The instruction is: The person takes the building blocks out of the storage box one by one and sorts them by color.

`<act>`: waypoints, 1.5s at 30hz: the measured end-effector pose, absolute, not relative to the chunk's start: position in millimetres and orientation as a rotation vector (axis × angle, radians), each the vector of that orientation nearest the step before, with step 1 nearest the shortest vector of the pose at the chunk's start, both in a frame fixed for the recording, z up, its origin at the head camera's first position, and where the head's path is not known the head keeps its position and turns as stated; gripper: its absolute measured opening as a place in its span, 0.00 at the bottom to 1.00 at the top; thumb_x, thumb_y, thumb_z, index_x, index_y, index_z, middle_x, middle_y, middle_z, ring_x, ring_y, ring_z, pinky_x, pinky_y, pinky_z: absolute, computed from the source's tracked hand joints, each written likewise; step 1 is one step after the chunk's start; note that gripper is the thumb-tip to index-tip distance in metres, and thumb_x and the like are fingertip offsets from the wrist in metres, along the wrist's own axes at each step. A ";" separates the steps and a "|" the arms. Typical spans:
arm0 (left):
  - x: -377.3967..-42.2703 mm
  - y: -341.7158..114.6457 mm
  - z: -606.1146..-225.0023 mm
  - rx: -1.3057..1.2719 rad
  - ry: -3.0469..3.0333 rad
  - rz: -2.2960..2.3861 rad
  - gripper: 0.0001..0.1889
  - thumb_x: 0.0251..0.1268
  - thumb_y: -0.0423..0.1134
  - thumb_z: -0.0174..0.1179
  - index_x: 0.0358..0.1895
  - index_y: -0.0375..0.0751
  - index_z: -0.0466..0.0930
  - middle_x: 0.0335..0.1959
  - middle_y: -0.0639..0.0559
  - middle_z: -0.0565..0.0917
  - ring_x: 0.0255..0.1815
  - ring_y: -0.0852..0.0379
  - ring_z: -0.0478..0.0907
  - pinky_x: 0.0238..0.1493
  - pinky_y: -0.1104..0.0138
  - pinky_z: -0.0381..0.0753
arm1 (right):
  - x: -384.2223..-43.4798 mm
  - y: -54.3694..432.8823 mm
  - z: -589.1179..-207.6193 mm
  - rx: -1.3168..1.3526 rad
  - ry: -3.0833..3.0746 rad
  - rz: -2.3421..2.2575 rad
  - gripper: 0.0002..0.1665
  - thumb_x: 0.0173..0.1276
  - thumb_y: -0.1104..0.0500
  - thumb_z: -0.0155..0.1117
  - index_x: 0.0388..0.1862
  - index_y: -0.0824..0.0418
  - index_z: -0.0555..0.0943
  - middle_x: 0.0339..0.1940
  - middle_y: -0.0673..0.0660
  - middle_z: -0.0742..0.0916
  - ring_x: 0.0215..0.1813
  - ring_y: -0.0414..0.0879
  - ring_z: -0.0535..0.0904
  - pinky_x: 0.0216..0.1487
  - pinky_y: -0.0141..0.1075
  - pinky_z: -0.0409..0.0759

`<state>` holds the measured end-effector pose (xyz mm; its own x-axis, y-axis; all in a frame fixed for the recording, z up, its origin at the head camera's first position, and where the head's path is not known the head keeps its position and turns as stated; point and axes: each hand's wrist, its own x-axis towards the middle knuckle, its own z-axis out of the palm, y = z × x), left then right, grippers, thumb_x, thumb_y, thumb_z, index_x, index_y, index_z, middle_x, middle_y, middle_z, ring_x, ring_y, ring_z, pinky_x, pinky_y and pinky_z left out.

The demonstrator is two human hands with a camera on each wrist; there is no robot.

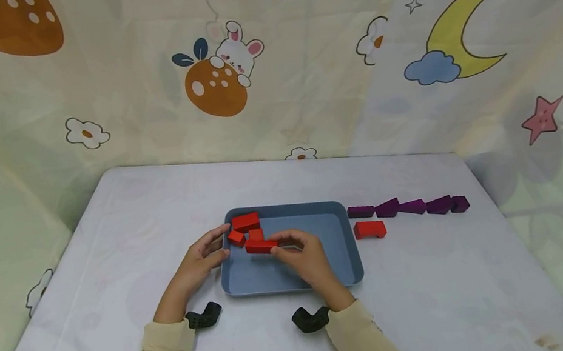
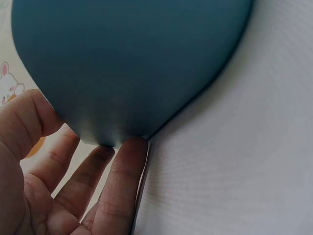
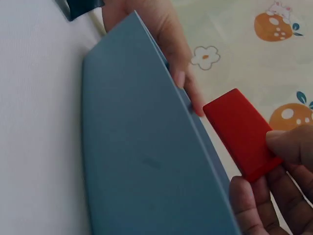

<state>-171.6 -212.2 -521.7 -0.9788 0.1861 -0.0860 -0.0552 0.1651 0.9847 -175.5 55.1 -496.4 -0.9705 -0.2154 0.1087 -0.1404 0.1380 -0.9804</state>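
Note:
My right hand pinches a red block between thumb and fingers, over the left part of a blue-grey tray. In the right wrist view the held red block looks flat and slightly tapered, above the tray's rim. My left hand touches the tray's left side, thumb and index finger at the rim. Its fairly straight fingers rest against the outer wall in the left wrist view. Inside the tray's far left corner are a larger red block, a small tilted red block and another red block.
Right of the tray, several purple blocks lie in a row on the white-covered table. Below that row, near the tray's right rim, is a red block with a notched underside. A patterned cloth hangs behind the table.

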 end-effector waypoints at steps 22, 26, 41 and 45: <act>-169.4 -213.8 -524.0 0.104 2.261 1.891 0.33 0.81 0.33 0.61 0.85 0.38 0.63 0.86 0.33 0.59 0.85 0.26 0.56 0.76 0.36 0.67 | -179.4 184.3 -484.7 -0.276 2.516 -2.122 0.16 0.74 0.74 0.69 0.58 0.76 0.85 0.55 0.67 0.90 0.49 0.42 0.87 0.53 0.28 0.86; -169.1 -213.3 -522.8 0.101 2.261 1.889 0.33 0.81 0.33 0.60 0.85 0.38 0.63 0.86 0.33 0.58 0.85 0.27 0.55 0.76 0.36 0.67 | -181.9 210.3 -487.1 -0.234 2.576 -2.119 0.16 0.73 0.78 0.66 0.58 0.77 0.84 0.52 0.51 0.92 0.49 0.35 0.87 0.54 0.27 0.85; -169.8 -213.6 -523.6 0.122 2.266 1.882 0.33 0.81 0.33 0.60 0.84 0.37 0.63 0.86 0.32 0.59 0.85 0.27 0.55 0.76 0.36 0.67 | -202.2 299.3 -498.5 0.042 2.862 -1.892 0.16 0.74 0.75 0.68 0.59 0.77 0.85 0.49 0.40 0.91 0.48 0.21 0.83 0.53 0.19 0.80; -170.4 -213.2 -524.3 0.120 2.267 1.885 0.33 0.81 0.33 0.60 0.84 0.37 0.63 0.86 0.32 0.59 0.85 0.26 0.56 0.76 0.36 0.67 | -206.3 309.7 -503.1 0.105 2.895 -1.782 0.16 0.74 0.74 0.69 0.58 0.77 0.84 0.53 0.50 0.93 0.46 0.19 0.81 0.51 0.17 0.79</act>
<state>-170.4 -213.2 -524.3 -0.9787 0.1829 -0.0938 -0.0588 0.1880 0.9804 -206.3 309.7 -503.1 -0.9646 0.1860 0.1868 -0.0829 0.4586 -0.8848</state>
